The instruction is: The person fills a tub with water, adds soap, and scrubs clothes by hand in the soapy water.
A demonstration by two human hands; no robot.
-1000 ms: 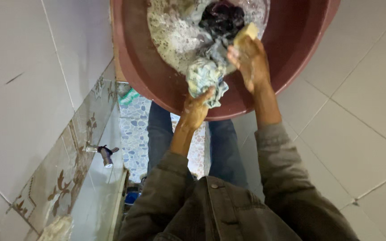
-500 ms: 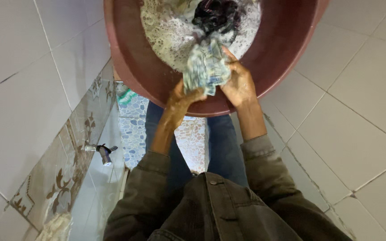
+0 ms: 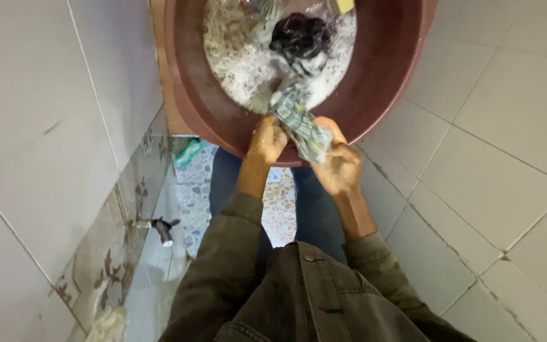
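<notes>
Both hands, left (image 3: 267,140) and right (image 3: 339,166), gripped the wet cloth (image 3: 300,119) between them above the basin (image 3: 381,82); firm opposite twisting would wring best.

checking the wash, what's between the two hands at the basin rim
In the head view, a wet patterned cloth stretches between the left hand and right hand, both gripping it over the basin.

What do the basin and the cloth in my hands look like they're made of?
Basin: probably plastic, going by its smooth, slightly glossy maroon wall. Cloth: a thin woven fabric, checked, wet and twisted between the left hand and right hand.
</notes>
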